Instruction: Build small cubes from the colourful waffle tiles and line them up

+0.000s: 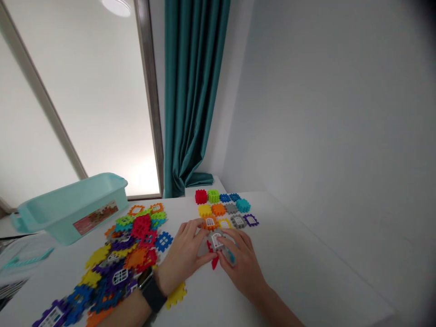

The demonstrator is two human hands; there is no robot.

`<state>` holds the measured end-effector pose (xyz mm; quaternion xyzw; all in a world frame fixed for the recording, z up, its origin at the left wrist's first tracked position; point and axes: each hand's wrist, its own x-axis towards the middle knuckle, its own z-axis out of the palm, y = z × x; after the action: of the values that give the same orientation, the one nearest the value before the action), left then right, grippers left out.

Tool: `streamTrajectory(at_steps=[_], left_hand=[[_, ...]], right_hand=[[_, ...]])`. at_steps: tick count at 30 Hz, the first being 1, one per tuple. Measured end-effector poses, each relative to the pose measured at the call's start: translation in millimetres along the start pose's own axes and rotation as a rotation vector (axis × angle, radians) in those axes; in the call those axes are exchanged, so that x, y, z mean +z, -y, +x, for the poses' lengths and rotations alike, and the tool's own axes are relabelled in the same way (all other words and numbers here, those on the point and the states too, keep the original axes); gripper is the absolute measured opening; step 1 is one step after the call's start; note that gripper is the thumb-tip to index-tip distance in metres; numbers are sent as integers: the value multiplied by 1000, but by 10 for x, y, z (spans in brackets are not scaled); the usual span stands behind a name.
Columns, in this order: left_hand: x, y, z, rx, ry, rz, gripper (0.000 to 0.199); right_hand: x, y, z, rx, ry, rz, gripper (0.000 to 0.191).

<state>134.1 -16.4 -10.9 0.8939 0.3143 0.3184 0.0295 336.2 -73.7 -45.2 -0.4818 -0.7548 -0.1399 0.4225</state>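
My left hand (185, 247), with a dark watch (151, 288) on its wrist, and my right hand (240, 261) meet around a grey toothed building tile (216, 240) with a white window pattern. Fingers of both hands close on its edges, though the fingertips partly cover it. Red pieces (214, 262) show just below the tile, and a bit of blue (232, 257) shows beneath my right fingers. Directly beyond my left fingertips lies an orange window tile (210, 222). Close by are a yellow frame tile (225, 223) and another grey window tile (238, 221).
Sorted stacks, including red (200, 196), lime green (213, 196) and turquoise (243, 205), stand at the table's back. A mixed heap of tiles (136, 258) spreads on the left. Behind it sits a mint plastic bin (68, 204). A wall (323, 159) borders the right.
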Motion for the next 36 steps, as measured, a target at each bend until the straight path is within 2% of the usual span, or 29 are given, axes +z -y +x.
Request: streamTrajectory(at_steps=[4,9,13,16,23,36], left_hand=[[115,-78,149,15,23,-3,46],[167,-57,218,52,29,1,36],[192,-25,216,84,21,8,40],[225,-3,203,102,12,18,40],[302,99,162,131,-14,27,34],[354,109,141,150,-19,44,38]], right_hand=[[-91,-313,-80,37,-4,-37,33],[-170,-772,-148,96,11,-55,29],[-161,-1087,-130,160,22,-73,26],[-103,-1238,-71,180,30,-84,25],[31,-1339,-32,221,89,-78,25],[28,-1323,-46,251,142,-76,25]])
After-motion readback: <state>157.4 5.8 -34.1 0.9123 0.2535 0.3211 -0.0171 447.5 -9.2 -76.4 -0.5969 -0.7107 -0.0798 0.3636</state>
